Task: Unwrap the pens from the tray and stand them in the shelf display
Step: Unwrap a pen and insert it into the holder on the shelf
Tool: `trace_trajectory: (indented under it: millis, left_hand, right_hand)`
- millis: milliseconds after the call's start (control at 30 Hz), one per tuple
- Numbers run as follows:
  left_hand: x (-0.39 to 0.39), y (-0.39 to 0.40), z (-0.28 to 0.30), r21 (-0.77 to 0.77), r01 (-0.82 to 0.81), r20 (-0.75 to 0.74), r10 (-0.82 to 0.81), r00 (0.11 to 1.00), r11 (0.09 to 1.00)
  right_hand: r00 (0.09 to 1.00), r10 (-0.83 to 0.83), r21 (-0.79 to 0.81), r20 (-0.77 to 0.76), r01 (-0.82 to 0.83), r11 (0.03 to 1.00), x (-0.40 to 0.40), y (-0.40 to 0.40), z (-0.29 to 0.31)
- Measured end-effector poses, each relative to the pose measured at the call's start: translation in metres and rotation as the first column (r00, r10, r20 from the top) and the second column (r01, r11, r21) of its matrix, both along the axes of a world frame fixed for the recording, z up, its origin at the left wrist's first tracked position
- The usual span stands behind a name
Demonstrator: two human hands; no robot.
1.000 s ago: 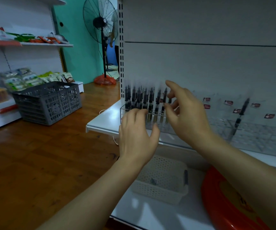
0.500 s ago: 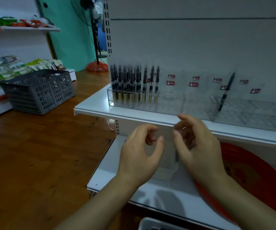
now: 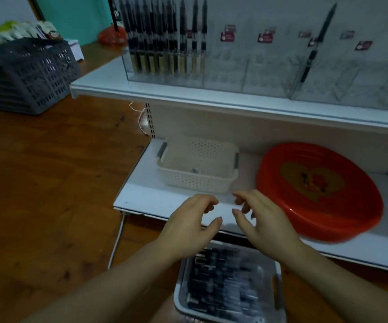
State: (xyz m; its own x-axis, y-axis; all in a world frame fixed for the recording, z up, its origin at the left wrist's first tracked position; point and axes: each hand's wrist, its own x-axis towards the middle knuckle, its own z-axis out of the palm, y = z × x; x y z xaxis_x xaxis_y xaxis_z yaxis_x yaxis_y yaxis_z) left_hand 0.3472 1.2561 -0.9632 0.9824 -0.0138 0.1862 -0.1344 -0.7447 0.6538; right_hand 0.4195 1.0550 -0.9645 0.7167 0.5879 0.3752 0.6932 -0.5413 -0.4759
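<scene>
both hands empty: left hand (image 3: 188, 227) and right hand (image 3: 261, 221) fingers loosely curled, apart; pen tray (image 3: 229, 285) below fingertips

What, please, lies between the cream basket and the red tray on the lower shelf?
Nothing: the head view shows only bare white shelf between the basket and the red tray.

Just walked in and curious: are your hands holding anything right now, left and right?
Left hand: open, fingers loosely curled, holding nothing.
Right hand: open, fingers loosely curled, holding nothing.
Both hang above the tray of pens.
</scene>
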Motion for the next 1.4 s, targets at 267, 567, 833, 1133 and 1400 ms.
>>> trace_trajectory:
  millis: [267, 567, 833, 1133, 1400]
  left_hand:
    - [-0.014, -0.005, -0.046, 0.095, 0.165, -0.264, -0.135, 0.955, 0.982]
    - [-0.022, -0.021, -0.086, 0.138, 0.37, -0.533, -0.246, 0.809, 0.919]
    - [-0.024, -0.022, -0.099, 0.079, 0.408, -0.668, -0.255, 0.699, 0.91]
    - [-0.024, -0.02, -0.11, 0.078, 0.452, -0.744, -0.25, 0.62, 0.889]
    - [-0.023, -0.018, -0.107, 0.063, 0.435, -0.728, -0.257, 0.636, 0.898]
  right_hand:
    - [0.985, 0.06, -0.299, -0.161, -0.106, 0.948, -0.009, -0.03, -0.058]
    - [0.935, 0.165, -0.637, -0.312, -0.335, 0.695, -0.028, -0.04, -0.101]
    - [0.929, 0.157, -0.692, -0.335, -0.356, 0.628, -0.028, -0.044, -0.112]
    - [0.936, 0.072, -0.721, -0.344, -0.312, 0.618, -0.033, -0.035, -0.116]
    - [0.908, -0.071, -0.695, -0.413, -0.264, 0.669, -0.03, -0.032, -0.115]
